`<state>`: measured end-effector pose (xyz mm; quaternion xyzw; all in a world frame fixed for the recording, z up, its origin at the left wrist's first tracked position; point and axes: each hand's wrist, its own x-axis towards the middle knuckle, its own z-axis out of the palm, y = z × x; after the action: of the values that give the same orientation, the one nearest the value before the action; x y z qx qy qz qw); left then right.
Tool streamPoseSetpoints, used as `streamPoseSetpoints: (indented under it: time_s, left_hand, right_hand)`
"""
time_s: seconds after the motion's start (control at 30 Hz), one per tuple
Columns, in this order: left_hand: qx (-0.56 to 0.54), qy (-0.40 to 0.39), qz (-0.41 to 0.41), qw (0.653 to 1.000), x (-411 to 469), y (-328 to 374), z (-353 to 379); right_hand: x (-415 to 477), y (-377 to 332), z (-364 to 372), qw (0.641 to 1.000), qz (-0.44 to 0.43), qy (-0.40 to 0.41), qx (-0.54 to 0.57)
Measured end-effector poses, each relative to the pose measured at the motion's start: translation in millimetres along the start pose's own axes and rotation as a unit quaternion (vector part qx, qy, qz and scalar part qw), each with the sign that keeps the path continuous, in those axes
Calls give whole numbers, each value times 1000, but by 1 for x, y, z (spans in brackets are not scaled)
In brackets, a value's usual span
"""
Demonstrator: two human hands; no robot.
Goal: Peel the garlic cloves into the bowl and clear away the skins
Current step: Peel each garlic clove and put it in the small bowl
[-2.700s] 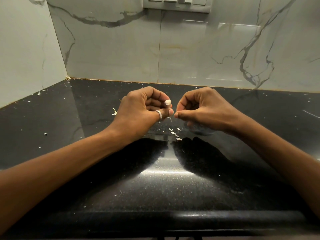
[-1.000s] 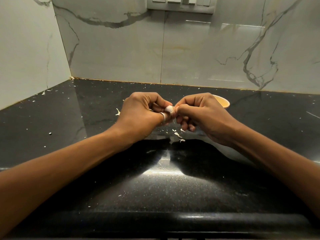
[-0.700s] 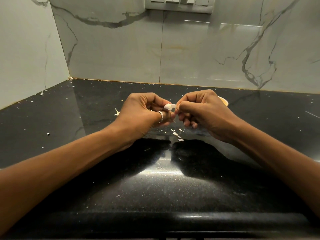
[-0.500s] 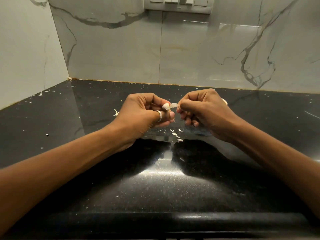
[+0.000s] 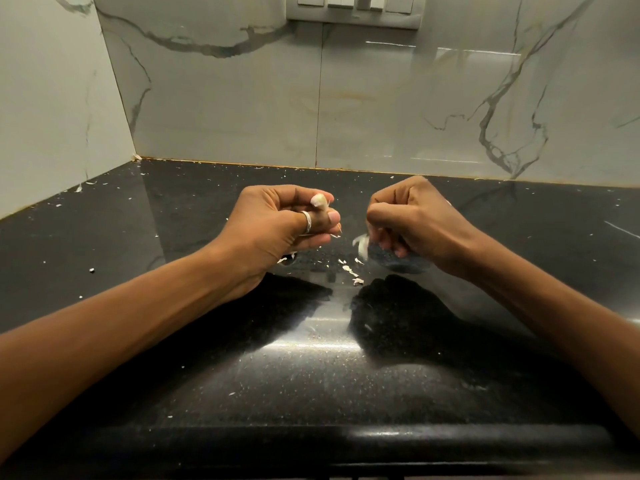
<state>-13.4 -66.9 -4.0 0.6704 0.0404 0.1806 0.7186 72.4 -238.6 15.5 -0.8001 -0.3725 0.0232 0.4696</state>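
Note:
My left hand (image 5: 277, 230), with a ring on one finger, pinches a pale garlic clove (image 5: 318, 201) between thumb and fingers above the black countertop (image 5: 311, 375). My right hand (image 5: 415, 223) hangs a short way to the right with its fingers curled. A blurred strip of garlic skin (image 5: 361, 244) is in the air just left of its fingertips, and I see no finger pinching it. Behind the right hand only a pale sliver of the bowl (image 5: 449, 203) shows. Loose skin flakes (image 5: 349, 270) lie on the counter between the hands.
Small bits of skin are scattered over the countertop, thicker towards the left wall (image 5: 83, 187) and along the back edge. Marble-pattern tiles close off the back and left. A switch plate (image 5: 351, 10) sits high on the back wall. The counter's front edge runs close below my forearms.
The hands were together at the clove with the right hand pulling at its skin. They have now drawn apart, and a strip of skin has come off beside the right fingertips.

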Motion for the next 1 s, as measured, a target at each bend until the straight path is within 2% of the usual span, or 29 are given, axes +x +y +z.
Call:
streamPoseSetpoints:
  time_s: [0.13, 0.3, 0.4, 0.53, 0.7, 1.0]
  left_hand:
    - [0, -23, -5, 1000, 0, 0, 1]
    - [-2, -50, -16, 999, 0, 1, 1]
    - [22, -72, -25, 997, 0, 1, 1]
    - [62, -115, -12, 991, 0, -1, 0]
    - [66, -134, -7, 989, 2, -1, -1]
    - [89, -97, 28, 991, 0, 2, -2]
  right_hand:
    - [2, 6, 3, 996, -6, 18, -87]
    - [5, 10, 1, 996, -80, 25, -27]
    - [4, 8, 0, 992, -123, -15, 26]
    - [4, 8, 4, 985, -161, -57, 9]
    - [5, 10, 1, 985, -146, -79, 47]
    - [6, 10, -2, 983, -84, -67, 145]
